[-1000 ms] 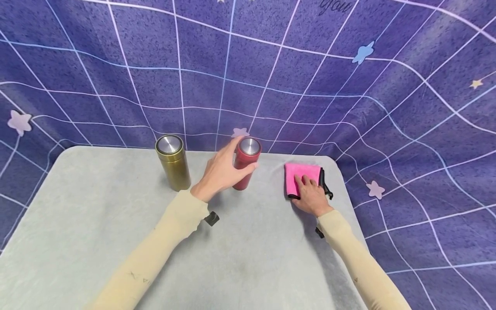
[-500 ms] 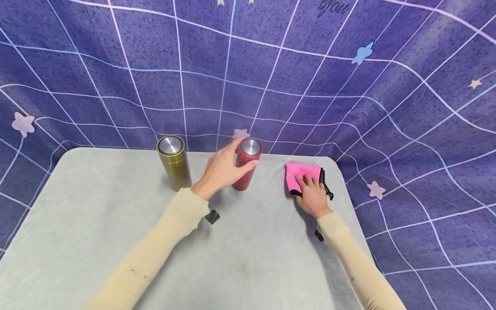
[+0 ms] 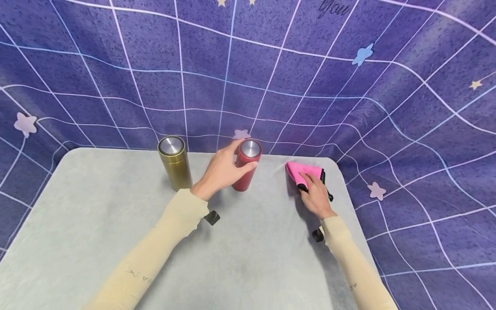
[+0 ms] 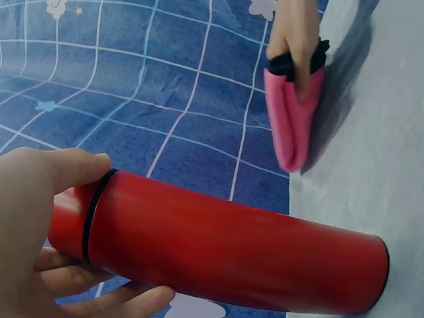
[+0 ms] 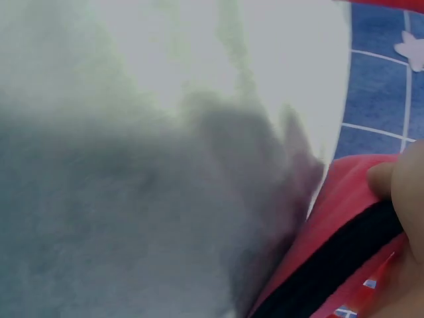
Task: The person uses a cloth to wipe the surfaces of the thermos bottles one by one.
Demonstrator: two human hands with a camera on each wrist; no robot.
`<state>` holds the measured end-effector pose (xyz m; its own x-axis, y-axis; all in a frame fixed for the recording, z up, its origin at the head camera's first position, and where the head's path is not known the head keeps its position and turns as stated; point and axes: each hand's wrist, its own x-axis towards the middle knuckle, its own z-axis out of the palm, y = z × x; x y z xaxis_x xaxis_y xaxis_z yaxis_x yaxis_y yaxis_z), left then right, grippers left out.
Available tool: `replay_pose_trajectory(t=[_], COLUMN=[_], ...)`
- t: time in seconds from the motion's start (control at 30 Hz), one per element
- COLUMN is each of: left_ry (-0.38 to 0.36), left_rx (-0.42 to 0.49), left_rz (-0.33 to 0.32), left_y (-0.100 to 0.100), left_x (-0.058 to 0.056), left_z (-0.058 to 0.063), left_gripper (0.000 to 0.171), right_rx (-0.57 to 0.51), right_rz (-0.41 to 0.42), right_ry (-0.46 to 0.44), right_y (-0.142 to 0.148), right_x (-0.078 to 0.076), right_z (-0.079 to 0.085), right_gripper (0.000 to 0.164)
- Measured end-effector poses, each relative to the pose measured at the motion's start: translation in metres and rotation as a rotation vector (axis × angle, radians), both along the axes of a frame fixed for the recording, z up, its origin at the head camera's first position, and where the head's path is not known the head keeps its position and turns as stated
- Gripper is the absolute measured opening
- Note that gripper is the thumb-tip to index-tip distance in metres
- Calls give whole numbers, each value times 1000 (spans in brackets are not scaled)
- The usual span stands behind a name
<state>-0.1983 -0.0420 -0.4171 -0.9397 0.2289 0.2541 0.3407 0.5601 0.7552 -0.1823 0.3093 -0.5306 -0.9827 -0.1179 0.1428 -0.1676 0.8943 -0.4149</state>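
A red vacuum flask (image 3: 245, 170) with a steel-topped lid stands upright on the table. My left hand (image 3: 222, 170) grips it near the top; the left wrist view shows the thumb on one side of the flask (image 4: 232, 245) and the fingers on the other. At the right, my right hand (image 3: 315, 198) pinches a folded pink cloth (image 3: 304, 170) with black edging. In the left wrist view the cloth (image 4: 288, 126) hangs folded from that hand, its near edge bunched. The right wrist view shows the thumb pressing the cloth (image 5: 351, 185) beside its black trim.
A gold-green vacuum flask (image 3: 176, 168) stands upright left of the red one, close to my left wrist. The grey-white table (image 3: 240, 258) ends at a purple-blue grid-patterned curtain (image 3: 201, 77) behind and to the right.
The right fingers have gone from lying flat on the cloth to pinching it. The cloth's near edge is lifted and bunched. The left hand and red flask stay put.
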Motion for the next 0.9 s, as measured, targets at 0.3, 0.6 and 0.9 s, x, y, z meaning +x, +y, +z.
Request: replay_pose_trajectory(t=[0.3,0.6,0.9], left_ry=[-1,13,-4], left_rx=[18,39,132], left_rz=[-5,1,0], left_y=[0,-3,-4], left_x=[-1,-3,2], left_z=[2,3,3], left_gripper=[76,75,71], right_rx=[-133,-293,-748], right_rz=[-35,-60,170], right_ry=[-69,-32,72], right_y=[-3,-13,-39], right_x=[2,12,23], right_z=[12,14,30], right_gripper=[55,56,54])
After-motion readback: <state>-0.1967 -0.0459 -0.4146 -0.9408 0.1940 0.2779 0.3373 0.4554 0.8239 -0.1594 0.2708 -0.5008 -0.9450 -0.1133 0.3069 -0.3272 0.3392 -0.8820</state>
